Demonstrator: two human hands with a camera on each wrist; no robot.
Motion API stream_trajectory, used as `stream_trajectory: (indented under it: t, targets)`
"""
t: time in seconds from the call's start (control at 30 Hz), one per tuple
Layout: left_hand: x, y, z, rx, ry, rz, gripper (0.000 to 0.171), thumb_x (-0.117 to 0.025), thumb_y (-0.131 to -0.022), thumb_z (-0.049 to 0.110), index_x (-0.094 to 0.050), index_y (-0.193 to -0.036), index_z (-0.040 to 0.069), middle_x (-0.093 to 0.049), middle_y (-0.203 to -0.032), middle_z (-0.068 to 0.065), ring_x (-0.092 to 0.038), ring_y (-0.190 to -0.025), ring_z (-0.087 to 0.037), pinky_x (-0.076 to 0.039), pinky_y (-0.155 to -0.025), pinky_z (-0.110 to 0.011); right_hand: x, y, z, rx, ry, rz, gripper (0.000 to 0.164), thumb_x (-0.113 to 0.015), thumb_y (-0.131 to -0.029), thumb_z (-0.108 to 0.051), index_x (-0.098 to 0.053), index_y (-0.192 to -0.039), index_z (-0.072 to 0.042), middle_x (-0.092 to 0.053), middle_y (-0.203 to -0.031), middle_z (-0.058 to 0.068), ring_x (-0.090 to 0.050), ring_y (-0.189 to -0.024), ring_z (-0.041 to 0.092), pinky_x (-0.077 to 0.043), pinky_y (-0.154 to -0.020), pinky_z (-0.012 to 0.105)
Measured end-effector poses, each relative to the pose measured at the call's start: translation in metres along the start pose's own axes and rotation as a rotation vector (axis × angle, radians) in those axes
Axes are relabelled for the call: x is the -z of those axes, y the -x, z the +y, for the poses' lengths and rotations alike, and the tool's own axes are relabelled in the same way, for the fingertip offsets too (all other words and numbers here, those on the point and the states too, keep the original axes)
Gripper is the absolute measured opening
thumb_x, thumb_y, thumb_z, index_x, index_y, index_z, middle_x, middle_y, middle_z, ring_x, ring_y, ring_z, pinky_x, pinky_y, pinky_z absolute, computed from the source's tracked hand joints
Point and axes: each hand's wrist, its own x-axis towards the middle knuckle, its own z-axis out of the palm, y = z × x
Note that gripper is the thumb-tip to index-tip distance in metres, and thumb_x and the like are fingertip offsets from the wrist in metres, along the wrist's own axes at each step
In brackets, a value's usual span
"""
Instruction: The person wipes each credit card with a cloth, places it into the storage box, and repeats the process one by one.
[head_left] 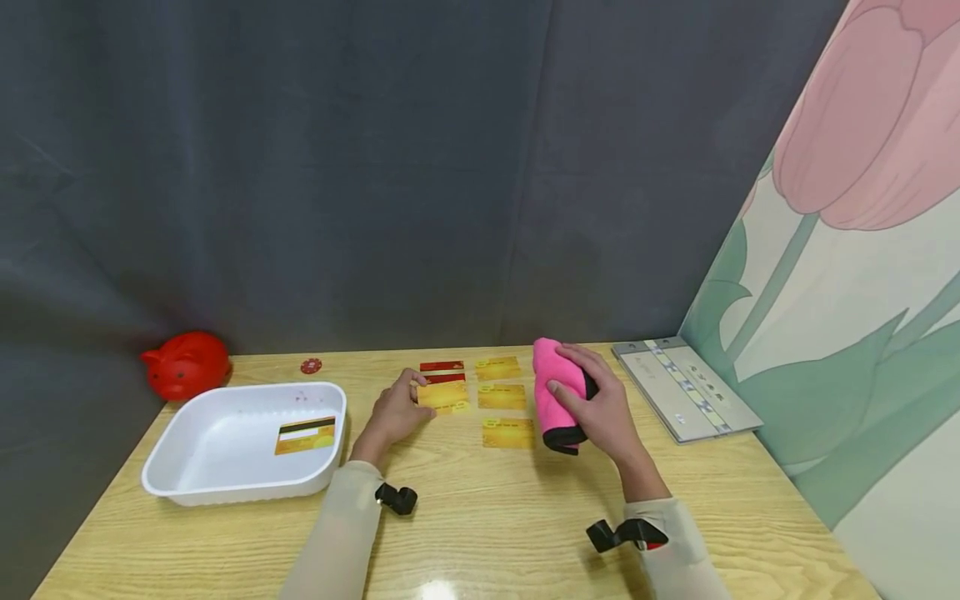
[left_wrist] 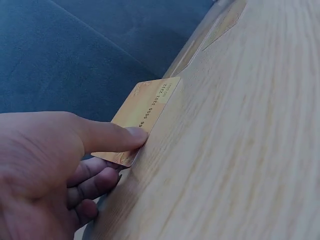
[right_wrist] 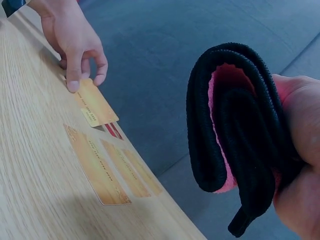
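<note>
My left hand [head_left: 399,412] pinches a gold bank card [head_left: 448,398] by its left end, thumb on the printed face, just over the wooden table. In the left wrist view the thumb [left_wrist: 117,137] lies across embossed digits. Behind that card, red cards [head_left: 442,367] show partly. A column of three gold cards lies to its right, the nearest gold card [head_left: 507,433] closest to me. My right hand [head_left: 600,404] grips a folded pink cloth [head_left: 551,387] with black edging, held up right of the cards. The right wrist view shows the cloth's rolled black border [right_wrist: 235,130].
At left stands a white plastic tray [head_left: 243,492] with a gold card [head_left: 305,435] lying stripe side up inside. A red piggy bank [head_left: 187,367] and a red chip [head_left: 311,366] sit behind it. A grey calendar-like booklet [head_left: 686,387] lies at right by the floral wall.
</note>
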Motion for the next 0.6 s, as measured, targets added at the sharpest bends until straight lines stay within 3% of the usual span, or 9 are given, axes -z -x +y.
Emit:
stream_trajectory:
  t: [0.17, 0.33, 0.5, 0.6]
  targets:
    - [0.003, 0.001, -0.003, -0.005, 0.011, 0.063, 0.039, -0.079, -0.090, 0.011, -0.059, -0.123, 0.014, -0.058, -0.094, -0.006, -0.051, -0.081, -0.022, -0.040, -0.072, -0.034, -0.001, 0.003, 0.002, -0.001, 0.007, -0.003, 0.055, -0.076, -0.094, -0.020, -0.059, -0.146, -0.022, -0.049, -0.155, 0.008, -0.050, -0.136, 0.034, -0.052, -0.100, 0.050]
    - [0.008, 0.003, 0.001, -0.031, 0.106, 0.118, 0.039, -0.077, -0.092, 0.007, -0.061, -0.128, 0.012, -0.068, -0.103, -0.011, -0.068, -0.091, -0.024, -0.052, -0.072, -0.031, -0.002, 0.005, 0.002, 0.001, 0.008, -0.008, 0.054, -0.077, -0.094, -0.021, -0.060, -0.145, -0.023, -0.050, -0.154, 0.008, -0.050, -0.135, 0.033, -0.052, -0.100, 0.051]
    - [0.018, 0.009, 0.022, -0.104, 0.210, 0.172, 0.037, -0.077, -0.093, 0.010, -0.061, -0.125, 0.018, -0.074, -0.107, -0.015, -0.074, -0.092, -0.027, -0.054, -0.063, -0.030, -0.002, 0.002, -0.001, 0.012, 0.008, -0.001, 0.055, -0.077, -0.093, -0.019, -0.060, -0.145, -0.022, -0.050, -0.154, 0.008, -0.051, -0.136, 0.033, -0.052, -0.100, 0.050]
    - [0.026, 0.018, 0.040, -0.124, 0.253, 0.196, 0.030, -0.078, -0.092, 0.014, -0.065, -0.118, 0.019, -0.075, -0.108, -0.012, -0.074, -0.094, -0.025, -0.056, -0.066, -0.031, -0.001, 0.000, -0.003, 0.021, 0.014, 0.004, 0.055, -0.078, -0.093, -0.018, -0.060, -0.145, -0.021, -0.051, -0.154, 0.008, -0.051, -0.136, 0.032, -0.052, -0.099, 0.047]
